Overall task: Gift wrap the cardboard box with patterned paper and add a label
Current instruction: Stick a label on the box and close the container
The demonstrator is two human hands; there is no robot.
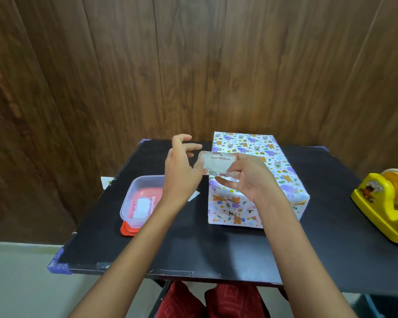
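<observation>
Both my forearms reach out over the black table (216, 249). My right hand (246, 180) is raised, palm towards me, and pinches the right end of the "Best Wishes" label (218, 164). It holds the label upright above the near left corner of the wrapped box (251, 143). My left hand (182, 171) has its thumb at the label's left end and its fingers spread and loosely curled, and I cannot tell whether it grips. The clear tub (143, 198) sits just left of the box, the yellow tape dispenser (386, 207) at the right edge, and bare tabletop lies in front
</observation>
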